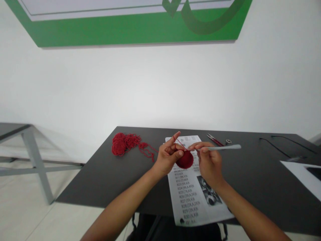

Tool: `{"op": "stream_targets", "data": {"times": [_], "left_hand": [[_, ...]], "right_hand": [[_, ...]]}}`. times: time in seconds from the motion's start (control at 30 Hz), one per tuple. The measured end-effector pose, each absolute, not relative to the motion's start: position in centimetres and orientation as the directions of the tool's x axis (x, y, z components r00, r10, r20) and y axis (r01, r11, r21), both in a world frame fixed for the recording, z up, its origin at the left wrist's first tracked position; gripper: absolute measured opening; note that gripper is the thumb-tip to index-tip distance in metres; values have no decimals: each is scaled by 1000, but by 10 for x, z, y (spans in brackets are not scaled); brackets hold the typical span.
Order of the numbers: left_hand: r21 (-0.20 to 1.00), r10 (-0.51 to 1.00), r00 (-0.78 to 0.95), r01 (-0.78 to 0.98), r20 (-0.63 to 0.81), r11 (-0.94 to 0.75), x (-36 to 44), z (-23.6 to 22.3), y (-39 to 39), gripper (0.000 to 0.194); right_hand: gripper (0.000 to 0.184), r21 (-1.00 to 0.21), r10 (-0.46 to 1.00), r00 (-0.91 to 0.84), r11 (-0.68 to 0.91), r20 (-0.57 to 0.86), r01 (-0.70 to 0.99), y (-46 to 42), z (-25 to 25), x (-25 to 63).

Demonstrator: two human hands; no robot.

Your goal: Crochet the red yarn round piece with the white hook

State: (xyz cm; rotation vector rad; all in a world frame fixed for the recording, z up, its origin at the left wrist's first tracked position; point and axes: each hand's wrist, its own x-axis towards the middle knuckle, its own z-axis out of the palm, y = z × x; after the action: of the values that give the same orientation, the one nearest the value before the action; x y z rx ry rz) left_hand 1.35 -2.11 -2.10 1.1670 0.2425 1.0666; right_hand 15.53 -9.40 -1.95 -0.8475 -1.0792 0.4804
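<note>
My left hand (167,154) pinches the edge of a round red crochet piece (185,160) between thumb and fingers. Its index finger points up, with red yarn (181,142) running from it down to the top of the piece. In my right hand (209,160) is a crochet hook (227,147) with a pale grey handle, held level. The hook's tip meets the upper edge of the crochet piece, though its exact place in the stitches is too small to tell. A red yarn ball (119,144) with loose tangled strands lies left of my hands.
Under my hands lies a printed pattern sheet (185,197) on the dark table (120,182). Behind the right hand are small red-handled scissors (215,140) and a metal ring (228,141). Glasses (283,152) and a white-edged object (301,174) sit at the right. A white wall rises behind.
</note>
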Motion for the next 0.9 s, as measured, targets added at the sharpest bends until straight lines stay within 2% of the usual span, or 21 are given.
{"op": "stream_targets", "data": {"times": [0.3,0.77,0.9], "left_hand": [[858,780,469,-487,415,-164,10,-18,-18,79],[839,745,443,-460,500,-290,10,-16,-19,72],[830,740,429,-461,518,-314,9,-16,-19,70]], "right_hand": [[18,-687,609,341,700,716,195,-93,-19,159],[15,-673,595,326,697,735,248,-95,-17,156],[14,-614,553,268,732,789,295,-95,-14,159]]}}
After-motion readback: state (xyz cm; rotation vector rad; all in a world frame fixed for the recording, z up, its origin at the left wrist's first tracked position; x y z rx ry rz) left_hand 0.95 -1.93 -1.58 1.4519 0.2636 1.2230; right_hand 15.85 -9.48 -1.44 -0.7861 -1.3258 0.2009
